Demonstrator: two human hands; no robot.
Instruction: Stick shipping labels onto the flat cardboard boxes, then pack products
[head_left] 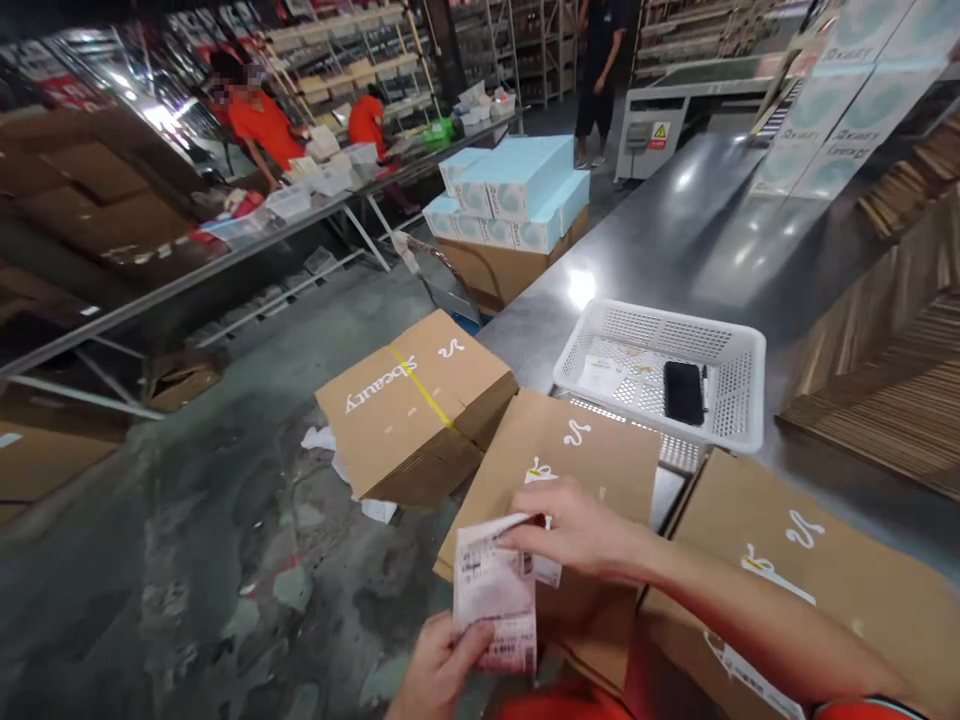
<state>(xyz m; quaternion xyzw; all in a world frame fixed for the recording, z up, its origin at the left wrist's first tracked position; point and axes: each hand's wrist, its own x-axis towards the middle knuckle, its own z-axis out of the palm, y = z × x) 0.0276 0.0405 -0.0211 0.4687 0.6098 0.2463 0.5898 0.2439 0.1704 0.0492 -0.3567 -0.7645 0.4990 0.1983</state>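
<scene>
A white shipping label [495, 595] with printed text and barcodes is stretched between my two hands. My left hand [442, 660] pinches its lower edge, thumb on top. With fingers closed, my right hand [570, 525] grips the upper right corner, which curls over. Part of another printed white slip [548, 571] shows below my right hand; whether it is joined to the label I cannot tell. Beneath the hands lies a stack of flat brown cartons [607, 440] with white lettering. To its right is another brown carton stack [847, 570], partly covered by my right forearm.
A white plastic basket [739, 395] on the metal table [675, 235] holds a black phone [684, 392] and papers. Yellow-strapped cartons [375, 400] sit at the left. Light-blue boxes [525, 180] are stacked beyond; folded cardboard [892, 370] lines the right. Several people work in the background.
</scene>
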